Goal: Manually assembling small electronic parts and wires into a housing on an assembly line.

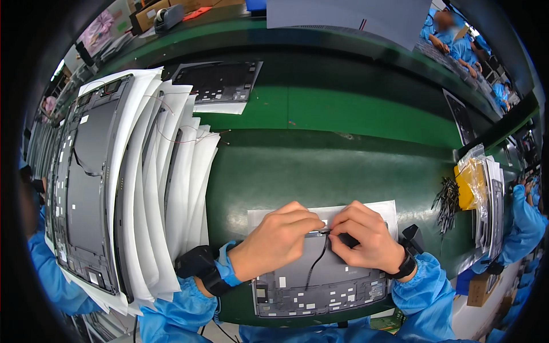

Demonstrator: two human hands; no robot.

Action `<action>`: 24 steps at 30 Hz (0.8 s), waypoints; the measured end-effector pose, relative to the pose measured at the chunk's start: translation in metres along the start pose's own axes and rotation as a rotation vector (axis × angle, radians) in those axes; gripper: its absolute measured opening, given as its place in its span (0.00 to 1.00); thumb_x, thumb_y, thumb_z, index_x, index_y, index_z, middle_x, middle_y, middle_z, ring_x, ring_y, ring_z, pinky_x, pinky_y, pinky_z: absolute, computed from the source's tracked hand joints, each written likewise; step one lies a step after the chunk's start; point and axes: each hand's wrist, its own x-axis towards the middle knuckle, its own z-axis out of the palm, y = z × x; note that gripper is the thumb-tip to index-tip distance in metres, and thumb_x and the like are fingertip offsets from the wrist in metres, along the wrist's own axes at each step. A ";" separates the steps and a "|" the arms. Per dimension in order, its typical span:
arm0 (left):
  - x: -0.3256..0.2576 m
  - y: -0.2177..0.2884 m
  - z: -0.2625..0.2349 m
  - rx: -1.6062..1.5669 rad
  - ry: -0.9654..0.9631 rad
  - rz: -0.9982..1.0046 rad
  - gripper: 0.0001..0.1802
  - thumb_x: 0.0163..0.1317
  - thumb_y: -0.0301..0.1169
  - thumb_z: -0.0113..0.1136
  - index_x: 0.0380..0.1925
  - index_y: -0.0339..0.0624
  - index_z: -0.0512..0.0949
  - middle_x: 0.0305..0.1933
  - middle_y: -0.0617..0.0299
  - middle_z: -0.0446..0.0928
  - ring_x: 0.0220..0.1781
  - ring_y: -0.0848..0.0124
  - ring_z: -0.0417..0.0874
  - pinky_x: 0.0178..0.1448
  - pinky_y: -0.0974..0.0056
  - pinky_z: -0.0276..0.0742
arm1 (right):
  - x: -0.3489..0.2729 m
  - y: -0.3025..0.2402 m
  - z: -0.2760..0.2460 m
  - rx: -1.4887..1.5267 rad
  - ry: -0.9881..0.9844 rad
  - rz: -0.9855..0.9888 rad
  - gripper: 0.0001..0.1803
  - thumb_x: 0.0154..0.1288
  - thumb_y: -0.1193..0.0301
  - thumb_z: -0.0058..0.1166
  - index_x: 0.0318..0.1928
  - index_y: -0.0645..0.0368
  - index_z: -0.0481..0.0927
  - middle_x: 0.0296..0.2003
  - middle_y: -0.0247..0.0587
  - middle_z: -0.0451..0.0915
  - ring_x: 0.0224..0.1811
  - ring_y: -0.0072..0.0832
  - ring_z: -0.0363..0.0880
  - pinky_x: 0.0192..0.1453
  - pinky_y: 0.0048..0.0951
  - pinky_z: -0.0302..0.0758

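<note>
Your right hand (pixel 366 237) pinches the black cable (pixel 313 267) at its far end; your left hand (pixel 280 240) is just left, its hold hidden. Lengthwise, the cable runs near and slightly left over the grey panel (pixel 351 280).

Blk cable (pixel 317 262), gry panel (pixel 343 279)

Nothing readable tbh. Little white labels (pixel 282 282) on gray panel (pixel 297 264), also on stacked panel (pixel 91 171), way too tiny.
</note>
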 end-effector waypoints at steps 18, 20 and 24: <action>-0.001 0.000 0.002 0.100 -0.037 0.096 0.18 0.48 0.12 0.64 0.41 0.34 0.88 0.45 0.54 0.87 0.43 0.56 0.87 0.46 0.57 0.86 | 0.010 0.002 -0.010 0.321 -0.111 0.437 0.10 0.53 0.82 0.71 0.26 0.63 0.79 0.33 0.39 0.87 0.42 0.37 0.85 0.45 0.36 0.80; -0.003 0.003 0.004 0.149 -0.040 0.124 0.18 0.46 0.13 0.66 0.41 0.34 0.89 0.45 0.55 0.86 0.43 0.56 0.86 0.45 0.58 0.86 | 0.008 0.005 -0.010 0.308 -0.104 0.393 0.09 0.53 0.82 0.71 0.26 0.63 0.80 0.33 0.39 0.87 0.42 0.37 0.85 0.46 0.36 0.80; -0.003 0.008 0.005 0.399 -0.081 0.300 0.19 0.42 0.18 0.70 0.40 0.30 0.87 0.45 0.54 0.84 0.43 0.58 0.85 0.45 0.60 0.87 | 0.001 0.010 -0.010 0.280 -0.053 0.278 0.07 0.53 0.82 0.71 0.31 0.62 0.85 0.34 0.39 0.87 0.40 0.36 0.84 0.43 0.35 0.81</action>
